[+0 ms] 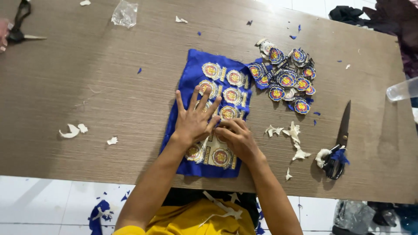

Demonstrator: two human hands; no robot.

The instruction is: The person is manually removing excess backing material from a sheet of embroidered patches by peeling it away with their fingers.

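A blue cloth sheet (193,69) with several round embroidered badges sewn on it lies flat on the wooden table (87,87). My left hand (193,119) presses flat on the sheet with fingers spread. Right beside it, my right hand (237,139) has its fingers curled and pinches at a badge or its white backing near the sheet's middle. What the fingertips grip is hidden.
A pile of cut-out badges (285,78) lies right of the sheet. Black scissors (337,146) with wrapped handles rest further right. Other scissors (19,30) sit at the far left corner. White backing scraps (294,132) and a plastic bag (125,13) are scattered about.
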